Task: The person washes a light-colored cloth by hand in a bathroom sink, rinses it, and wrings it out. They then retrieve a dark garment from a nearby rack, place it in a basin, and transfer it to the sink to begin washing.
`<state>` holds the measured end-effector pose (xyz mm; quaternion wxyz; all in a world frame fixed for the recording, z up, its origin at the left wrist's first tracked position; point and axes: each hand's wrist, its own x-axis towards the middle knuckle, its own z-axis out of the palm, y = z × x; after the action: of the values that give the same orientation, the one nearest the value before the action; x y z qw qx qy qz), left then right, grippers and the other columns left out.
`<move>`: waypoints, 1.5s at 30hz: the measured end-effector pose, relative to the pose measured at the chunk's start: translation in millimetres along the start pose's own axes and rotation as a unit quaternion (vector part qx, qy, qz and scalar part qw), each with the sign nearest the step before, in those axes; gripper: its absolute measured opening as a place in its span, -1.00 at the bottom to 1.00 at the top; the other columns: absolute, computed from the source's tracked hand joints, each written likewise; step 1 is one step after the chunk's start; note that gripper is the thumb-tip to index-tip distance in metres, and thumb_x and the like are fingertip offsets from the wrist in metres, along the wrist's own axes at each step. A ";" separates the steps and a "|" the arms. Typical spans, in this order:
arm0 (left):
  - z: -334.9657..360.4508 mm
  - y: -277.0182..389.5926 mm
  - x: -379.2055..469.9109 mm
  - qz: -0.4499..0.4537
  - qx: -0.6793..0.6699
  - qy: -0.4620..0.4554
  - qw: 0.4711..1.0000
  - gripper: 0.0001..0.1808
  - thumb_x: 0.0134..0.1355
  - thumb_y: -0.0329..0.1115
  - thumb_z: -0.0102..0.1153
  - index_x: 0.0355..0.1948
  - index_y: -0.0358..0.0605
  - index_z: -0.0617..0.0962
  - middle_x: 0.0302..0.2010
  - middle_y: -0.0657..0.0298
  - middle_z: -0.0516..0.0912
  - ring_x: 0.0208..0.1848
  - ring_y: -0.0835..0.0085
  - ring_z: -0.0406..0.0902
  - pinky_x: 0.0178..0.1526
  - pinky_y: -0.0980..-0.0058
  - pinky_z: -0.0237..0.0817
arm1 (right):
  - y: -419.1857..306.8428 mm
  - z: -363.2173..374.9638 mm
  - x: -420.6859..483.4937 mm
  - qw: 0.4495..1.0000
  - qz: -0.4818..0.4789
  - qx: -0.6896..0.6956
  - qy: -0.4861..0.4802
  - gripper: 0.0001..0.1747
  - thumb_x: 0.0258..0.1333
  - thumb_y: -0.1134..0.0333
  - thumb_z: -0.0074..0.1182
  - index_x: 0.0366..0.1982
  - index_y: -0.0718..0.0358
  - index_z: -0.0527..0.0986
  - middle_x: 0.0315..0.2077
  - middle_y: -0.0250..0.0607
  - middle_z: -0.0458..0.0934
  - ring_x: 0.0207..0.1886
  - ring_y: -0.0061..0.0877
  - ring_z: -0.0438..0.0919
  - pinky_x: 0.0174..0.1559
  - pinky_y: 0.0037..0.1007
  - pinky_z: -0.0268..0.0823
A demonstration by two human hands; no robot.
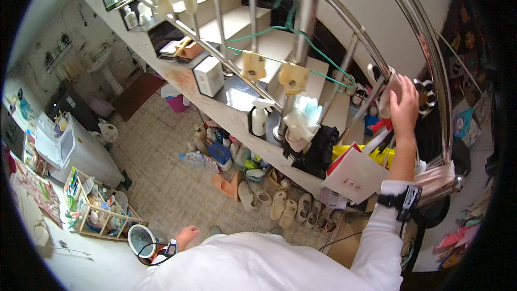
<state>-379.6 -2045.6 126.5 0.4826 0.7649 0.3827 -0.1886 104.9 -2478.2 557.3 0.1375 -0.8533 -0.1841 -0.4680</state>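
My right hand (404, 103) reaches up at the right, its fingers around a pale cloth or soft pad (389, 95) against the metal stair railing (365, 36). What exactly the item is cannot be told. Below that hand a white paper bag (355, 173) hangs beside a yellow bag (381, 155). My left hand (188, 236) is low at the lower left, near a round white bin (141, 240); its fingers look loosely curled and nothing shows in them. A green clothes hanger (291, 28) hangs on the railing, left of my right hand.
A white spray bottle (259, 119) and a white box (209, 76) stand on the dark ledge by the stairs. Shoes (282, 210) and orange slippers (228, 186) line the tiled floor below. A wooden rack (97, 210) and a washing machine (80, 153) stand at the left.
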 end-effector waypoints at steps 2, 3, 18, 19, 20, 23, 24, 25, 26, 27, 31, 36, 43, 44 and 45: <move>-6.2 -14.1 17.7 0.031 0.008 0.004 0.999 -0.69 0.10 -0.20 0.07 -0.21 -0.17 0.57 -0.33 0.15 0.63 -0.29 0.41 0.55 -0.20 0.42 0.35 | -39.5 -8.6 -10.9 0.999 -0.015 0.038 0.029 -0.61 -0.01 0.45 0.00 -0.06 0.25 0.39 -0.07 -0.10 0.43 0.05 -0.25 0.35 0.12 -0.31 0.17; -10.9 -18.9 27.3 0.037 0.009 0.005 0.999 -0.68 0.10 -0.20 0.07 -0.20 -0.17 0.57 -0.32 0.13 0.63 -0.28 0.39 0.55 -0.19 0.41 0.36 | -65.7 -9.2 -22.0 0.996 -0.028 0.076 0.033 -0.63 0.00 0.46 0.00 -0.07 0.27 0.39 -0.08 -0.10 0.44 0.03 -0.24 0.37 0.11 -0.30 0.18; -133.7 -185.3 -14.5 -0.037 -0.225 0.232 0.946 -0.74 0.13 -0.26 0.08 -0.22 -0.20 0.55 -0.37 0.21 0.60 -0.34 0.46 0.48 -0.25 0.49 0.34 | -337.4 139.0 -331.8 0.691 0.056 0.333 -0.639 -0.78 0.00 0.47 0.07 -0.24 0.37 0.50 -0.38 -0.22 0.57 -0.34 -0.55 0.52 -0.27 -0.50 0.36; -133.4 -189.5 -16.2 -0.055 -0.266 0.237 0.933 -0.75 0.14 -0.29 0.08 -0.20 -0.21 0.54 -0.41 0.28 0.58 -0.40 0.54 0.45 -0.30 0.54 0.33 | -333.3 149.1 -354.8 0.650 0.099 0.316 -0.684 -0.74 0.06 0.40 0.03 -0.19 0.35 0.49 -0.30 -0.11 0.58 -0.27 -0.39 0.55 -0.21 -0.41 0.37; -131.5 -191.8 -18.2 -0.081 -0.273 0.244 0.927 -0.78 0.16 -0.32 0.06 -0.21 -0.21 0.54 -0.40 0.30 0.57 -0.39 0.55 0.44 -0.30 0.55 0.32 | -326.3 159.9 -374.0 0.633 0.044 0.331 -0.699 -0.75 0.01 0.40 0.06 -0.24 0.35 0.51 -0.35 -0.10 0.59 -0.30 -0.40 0.55 -0.23 -0.41 0.37; -129.1 -197.6 -18.4 -0.078 -0.344 0.229 0.907 -0.78 0.17 -0.34 0.05 -0.20 -0.21 0.53 -0.37 0.29 0.56 -0.36 0.56 0.45 -0.30 0.56 0.32 | -315.1 193.9 -427.0 0.560 0.068 0.277 -0.778 -0.74 -0.06 0.32 0.08 -0.29 0.29 0.54 -0.37 -0.05 0.59 -0.28 -0.24 0.56 -0.22 -0.37 0.37; -131.9 -202.5 -16.1 -0.062 -0.332 0.227 0.914 -0.78 0.18 -0.36 0.04 -0.18 -0.21 0.52 -0.36 0.29 0.56 -0.34 0.57 0.45 -0.28 0.59 0.32 | -315.9 208.1 -437.2 0.553 0.069 0.252 -0.791 -0.74 -0.05 0.31 0.08 -0.29 0.29 0.54 -0.37 -0.05 0.58 -0.28 -0.23 0.56 -0.22 -0.37 0.37; -136.8 -208.5 -11.9 -0.073 -0.337 0.247 0.906 -0.78 0.18 -0.35 0.04 -0.18 -0.21 0.52 -0.36 0.30 0.56 -0.34 0.57 0.45 -0.28 0.59 0.32 | -317.0 223.8 -442.9 0.552 0.039 0.231 -0.800 -0.74 -0.05 0.30 0.07 -0.29 0.29 0.54 -0.37 -0.05 0.58 -0.27 -0.22 0.56 -0.22 -0.36 0.37; -143.9 -216.6 -6.9 -0.075 -0.341 0.257 0.901 -0.78 0.18 -0.35 0.04 -0.17 -0.21 0.51 -0.37 0.30 0.55 -0.34 0.57 0.45 -0.28 0.60 0.32 | -321.3 239.6 -446.5 0.549 0.010 0.219 -0.806 -0.73 -0.04 0.29 0.06 -0.29 0.29 0.54 -0.37 -0.05 0.58 -0.27 -0.21 0.56 -0.21 -0.35 0.37; -151.7 -223.7 0.4 -0.058 -0.350 0.274 0.894 -0.78 0.18 -0.35 0.04 -0.17 -0.22 0.51 -0.37 0.30 0.55 -0.34 0.57 0.45 -0.28 0.61 0.32 | -326.3 256.6 -446.3 0.547 -0.014 0.212 -0.809 -0.73 -0.03 0.28 0.06 -0.29 0.29 0.54 -0.37 -0.05 0.58 -0.27 -0.21 0.56 -0.21 -0.35 0.37; -196.1 -246.9 27.9 -0.155 -0.386 0.317 0.853 -0.73 0.12 -0.25 0.09 -0.23 -0.20 0.56 -0.30 0.14 0.62 -0.23 0.38 0.55 -0.15 0.48 0.35 | -362.9 332.2 -428.0 0.571 -0.063 0.228 -0.786 -0.70 -0.01 0.23 0.04 -0.29 0.28 0.54 -0.37 -0.04 0.58 -0.26 -0.18 0.55 -0.21 -0.33 0.36; -273.2 -207.3 54.1 -0.169 -0.197 0.290 0.921 -0.76 0.14 -0.28 0.09 -0.20 -0.16 0.53 -0.39 0.29 0.59 -0.35 0.53 0.48 -0.27 0.57 0.35 | -465.3 438.2 -382.9 0.633 0.049 0.275 -0.722 -0.64 0.07 0.14 -0.10 -0.33 0.28 0.55 -0.39 0.00 0.56 -0.27 -0.14 0.53 -0.22 -0.26 0.35; -370.5 -185.8 105.2 -0.139 -0.316 0.383 0.857 -0.75 0.15 -0.32 0.08 -0.19 -0.24 0.52 -0.30 0.17 0.62 -0.25 0.43 0.55 -0.18 0.49 0.35 | -665.6 530.7 -269.1 0.620 -0.077 0.387 -0.678 -0.73 0.06 0.27 -0.01 -0.27 0.30 0.53 -0.32 0.00 0.56 -0.22 -0.17 0.53 -0.20 -0.32 0.34; -372.8 -197.6 107.1 -0.160 -0.279 0.351 0.879 -0.74 0.16 -0.29 0.06 -0.19 -0.23 0.52 -0.30 0.17 0.62 -0.24 0.42 0.55 -0.17 0.49 0.35 | -695.6 541.5 -255.2 0.612 -0.073 0.401 -0.678 -0.73 0.07 0.27 -0.01 -0.25 0.30 0.52 -0.30 0.00 0.56 -0.21 -0.18 0.53 -0.19 -0.33 0.34; -374.4 -211.8 110.1 -0.182 -0.246 0.318 0.897 -0.73 0.17 -0.27 0.05 -0.18 -0.23 0.52 -0.29 0.16 0.62 -0.22 0.40 0.56 -0.17 0.48 0.35 | -726.2 553.7 -244.3 0.602 -0.068 0.415 -0.678 -0.72 0.07 0.28 0.00 -0.23 0.30 0.51 -0.28 0.00 0.56 -0.20 -0.20 0.53 -0.18 -0.34 0.34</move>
<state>-502.5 -1619.6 101.7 0.4654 0.5578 0.6825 0.0808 76.8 -1648.6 104.8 0.2801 -0.7619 -0.4568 0.3639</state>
